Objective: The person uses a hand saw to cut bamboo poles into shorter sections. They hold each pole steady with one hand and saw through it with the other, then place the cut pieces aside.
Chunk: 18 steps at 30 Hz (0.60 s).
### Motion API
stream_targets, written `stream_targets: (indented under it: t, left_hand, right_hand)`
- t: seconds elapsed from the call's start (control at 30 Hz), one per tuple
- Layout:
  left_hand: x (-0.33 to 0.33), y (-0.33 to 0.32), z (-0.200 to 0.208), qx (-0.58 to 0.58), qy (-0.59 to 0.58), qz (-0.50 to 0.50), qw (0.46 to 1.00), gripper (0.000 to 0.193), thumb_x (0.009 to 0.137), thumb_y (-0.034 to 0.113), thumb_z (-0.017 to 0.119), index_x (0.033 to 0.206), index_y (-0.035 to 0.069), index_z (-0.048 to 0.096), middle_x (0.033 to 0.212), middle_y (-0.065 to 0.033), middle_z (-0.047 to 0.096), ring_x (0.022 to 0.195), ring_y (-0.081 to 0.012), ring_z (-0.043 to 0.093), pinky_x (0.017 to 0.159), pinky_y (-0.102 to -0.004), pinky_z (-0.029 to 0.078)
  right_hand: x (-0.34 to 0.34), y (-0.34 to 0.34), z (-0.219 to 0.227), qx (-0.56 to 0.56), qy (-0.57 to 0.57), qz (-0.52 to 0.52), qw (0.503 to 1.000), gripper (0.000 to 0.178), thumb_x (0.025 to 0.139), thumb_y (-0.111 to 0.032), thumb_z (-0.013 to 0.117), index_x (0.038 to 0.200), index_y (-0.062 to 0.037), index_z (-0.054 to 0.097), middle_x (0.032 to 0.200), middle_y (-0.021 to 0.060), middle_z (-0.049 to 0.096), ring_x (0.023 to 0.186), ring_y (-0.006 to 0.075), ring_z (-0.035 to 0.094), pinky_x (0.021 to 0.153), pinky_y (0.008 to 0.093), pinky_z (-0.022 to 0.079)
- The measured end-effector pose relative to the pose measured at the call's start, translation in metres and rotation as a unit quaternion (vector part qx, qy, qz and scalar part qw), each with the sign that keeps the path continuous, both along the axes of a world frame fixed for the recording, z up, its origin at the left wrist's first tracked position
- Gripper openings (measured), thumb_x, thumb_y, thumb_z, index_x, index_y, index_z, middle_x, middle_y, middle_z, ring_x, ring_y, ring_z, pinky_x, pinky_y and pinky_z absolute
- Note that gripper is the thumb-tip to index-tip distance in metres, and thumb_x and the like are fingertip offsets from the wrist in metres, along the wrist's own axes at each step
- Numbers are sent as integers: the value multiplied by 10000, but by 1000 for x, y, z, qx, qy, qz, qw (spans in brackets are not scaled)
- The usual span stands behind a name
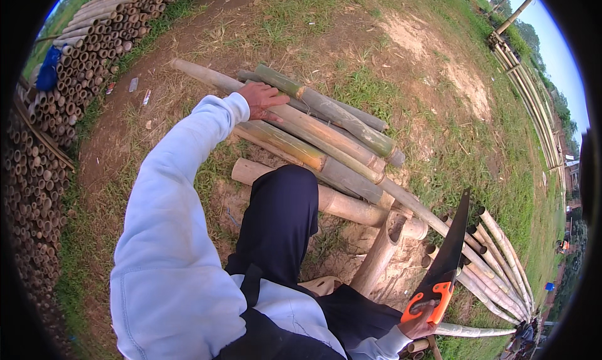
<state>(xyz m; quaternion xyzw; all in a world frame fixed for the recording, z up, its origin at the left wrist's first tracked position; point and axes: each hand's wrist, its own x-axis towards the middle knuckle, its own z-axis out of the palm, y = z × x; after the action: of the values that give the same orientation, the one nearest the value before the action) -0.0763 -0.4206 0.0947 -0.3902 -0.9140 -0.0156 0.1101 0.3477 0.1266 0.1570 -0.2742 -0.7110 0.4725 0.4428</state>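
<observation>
My left hand (pixel 262 101) reaches forward, its fingers wrapped over a tan bamboo pole (pixel 332 132) in a small bundle on the ground. Green-grey bamboo lengths (pixel 342 117) lie just beyond that pole, and a brownish one (pixel 285 144) lies on its near side. In my right hand (pixel 419 325), low at the right, is a handsaw (pixel 448 253) gripped by its orange handle. Its dark blade points up and away, apart from the bundle. My bent left knee in dark trousers hides part of a thicker bamboo log (pixel 351 206) lying under the bundle.
A short notched bamboo post (pixel 379 253) stands near the bundle's right end. Several pale bamboo poles (pixel 501 260) fan out at the right. Stacked cut bamboo (pixel 47 166) fills the left side, with a blue bag (pixel 47 72) on it. Grass and bare soil surround me.
</observation>
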Motion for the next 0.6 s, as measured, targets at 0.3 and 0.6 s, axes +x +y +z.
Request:
stream_targets:
  t: [0.3, 0.6]
  left_hand:
    - [-27, 22, -19, -31, -82, -2, 996, 627, 937, 663, 573, 1307, 157, 575, 1069, -128, 619, 1029, -354, 644, 906, -477, 509]
    - [-31, 59, -28, -5, -99, -37, 994, 549, 971, 574, 578, 1267, 112, 590, 1092, -128, 617, 1071, -347, 631, 964, -466, 481]
  right_hand:
    - [-10, -13, -2, 14, 13, 14, 1000, 157, 958, -124, 730, 1045, -9, 669, 593, -21, 491, 511, 65, 419, 508, 233, 350]
    - [-31, -40, 8, -48, 1, 8, 999, 82, 964, -48, 668, 1034, -8, 654, 598, -22, 512, 514, 57, 441, 498, 213, 352]
